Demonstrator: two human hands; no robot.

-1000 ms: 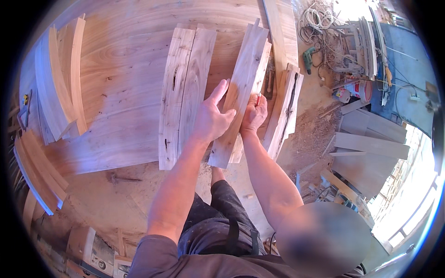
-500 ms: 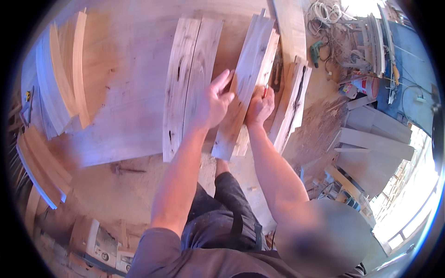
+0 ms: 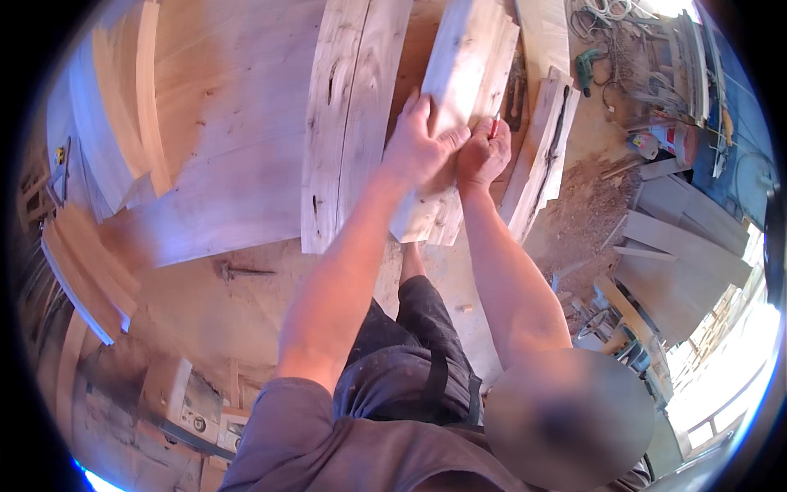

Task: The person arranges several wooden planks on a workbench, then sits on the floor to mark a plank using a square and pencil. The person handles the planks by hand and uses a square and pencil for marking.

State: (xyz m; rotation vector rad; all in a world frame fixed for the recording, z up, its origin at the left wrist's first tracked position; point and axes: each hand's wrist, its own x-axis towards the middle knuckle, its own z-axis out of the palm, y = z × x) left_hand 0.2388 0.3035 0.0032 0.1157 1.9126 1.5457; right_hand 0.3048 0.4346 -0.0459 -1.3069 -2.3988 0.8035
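A pale wooden board (image 3: 464, 61) lies lengthwise in front of me, beside another narrow board (image 3: 497, 70). My left hand (image 3: 416, 149) clasps its left edge, fingers down the side and thumb across the top. Close by, my right hand (image 3: 484, 154) is closed around a slim red pencil (image 3: 495, 125) and rests on the boards' upper faces. The two hands nearly touch; the pencil's lower end is hidden by my fingers. Left of them lie two knotty planks (image 3: 340, 123) side by side, with a dark seam between.
A split-edged timber (image 3: 541, 152) lies to the right, over sawdust. Curved boards (image 3: 123, 107) rest on the broad wooden sheet (image 3: 238, 189) at left. A green power drill (image 3: 585, 70), cables and grey offcuts (image 3: 689, 238) are on the right-hand floor.
My left hand has moved right along the board, its thumb now laid across the top near my right hand. The whole view has shifted, with the boards appearing higher and further right.
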